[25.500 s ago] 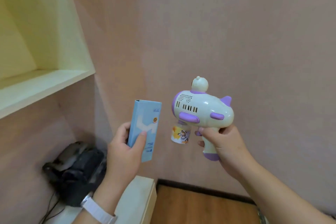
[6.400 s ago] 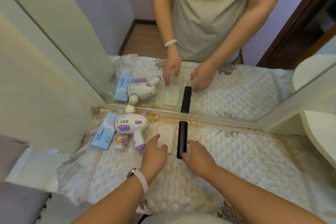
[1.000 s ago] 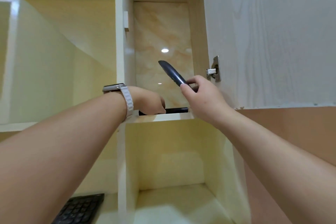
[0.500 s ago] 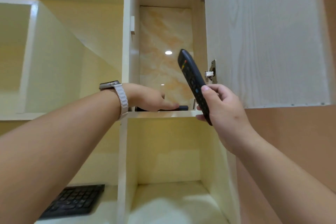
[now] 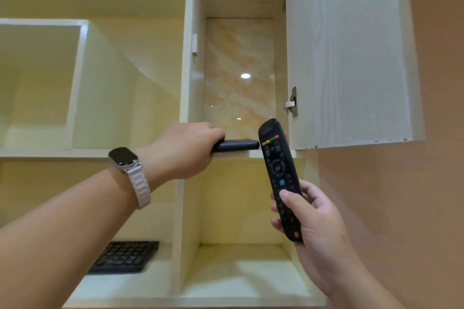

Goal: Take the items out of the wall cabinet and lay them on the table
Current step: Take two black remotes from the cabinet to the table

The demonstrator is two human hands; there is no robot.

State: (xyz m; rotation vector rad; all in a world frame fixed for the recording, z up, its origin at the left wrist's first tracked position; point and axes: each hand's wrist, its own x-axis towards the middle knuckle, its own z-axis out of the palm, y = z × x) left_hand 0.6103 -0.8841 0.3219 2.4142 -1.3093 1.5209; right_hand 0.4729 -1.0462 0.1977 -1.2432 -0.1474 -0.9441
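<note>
I look up at the pale wall cabinet (image 5: 187, 63). My right hand (image 5: 311, 223) holds a black remote control (image 5: 278, 170) upright in front of the lower compartment, its coloured buttons at the top and my thumb on its keys. My left hand (image 5: 185, 148), a watch on its wrist, reaches onto the upper compartment's shelf (image 5: 253, 153) and grips the left end of a flat black device (image 5: 237, 145) that lies along the shelf's front edge. My fingers hide part of that device.
The cabinet door (image 5: 349, 52) stands open at the right, its hinges beside the upper compartment. A black keyboard (image 5: 125, 256) lies on the lower left shelf. The lower middle compartment (image 5: 241, 268) has a bare floor. A pink wall runs down the right side.
My right hand has drawn the remote out of the cabinet and down, turning its buttons toward me. My left hand has closed on the black device on the shelf.
</note>
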